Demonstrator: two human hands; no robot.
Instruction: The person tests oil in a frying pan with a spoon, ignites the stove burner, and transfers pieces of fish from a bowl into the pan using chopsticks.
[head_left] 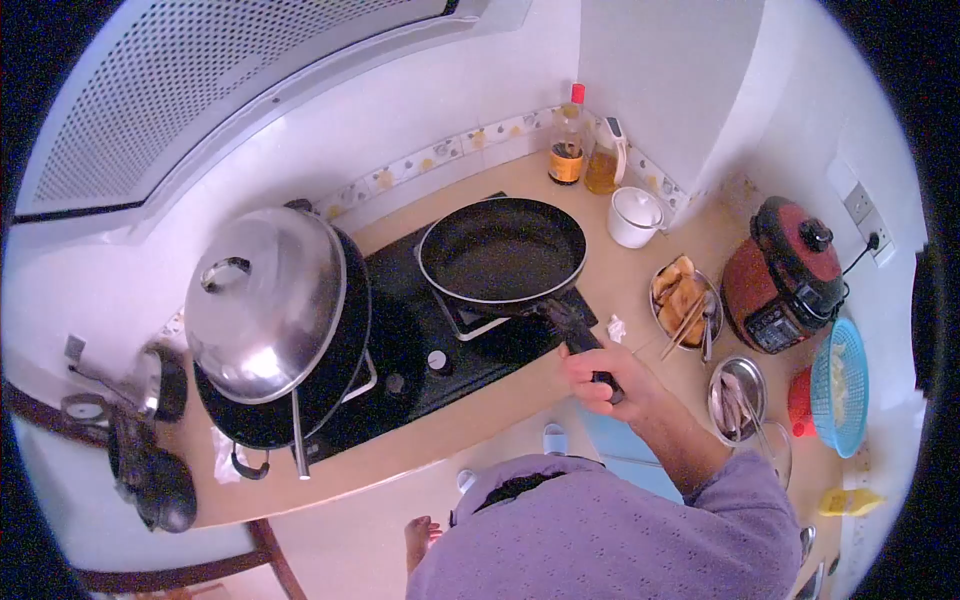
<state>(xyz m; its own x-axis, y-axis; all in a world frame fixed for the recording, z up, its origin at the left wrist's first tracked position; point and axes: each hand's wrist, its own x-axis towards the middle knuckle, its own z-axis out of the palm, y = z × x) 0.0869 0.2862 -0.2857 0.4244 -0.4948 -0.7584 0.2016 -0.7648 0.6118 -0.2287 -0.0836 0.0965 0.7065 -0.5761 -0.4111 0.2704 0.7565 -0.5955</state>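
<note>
My right hand (605, 372) is wrapped round the black handle of a frying pan (505, 250). The pan has a dark inside with nothing in it and is over the right burner of the black gas stove (400, 385). Low in the view, my left hand (428, 530) hangs beside my body, below the counter edge; its fingers look curled, but what they hold, if anything, is too small to tell. On the left burner sits a large black wok (355, 300) under a domed metal lid (265, 310).
Right of the stove are a bowl of browned pieces (680, 295) with chopsticks, a metal dish of fish (737, 400), a red cooker (785, 275), a blue basket (842, 390), a white pot (635, 217) and bottles (566, 150). Dark utensils (150, 470) hang at the left.
</note>
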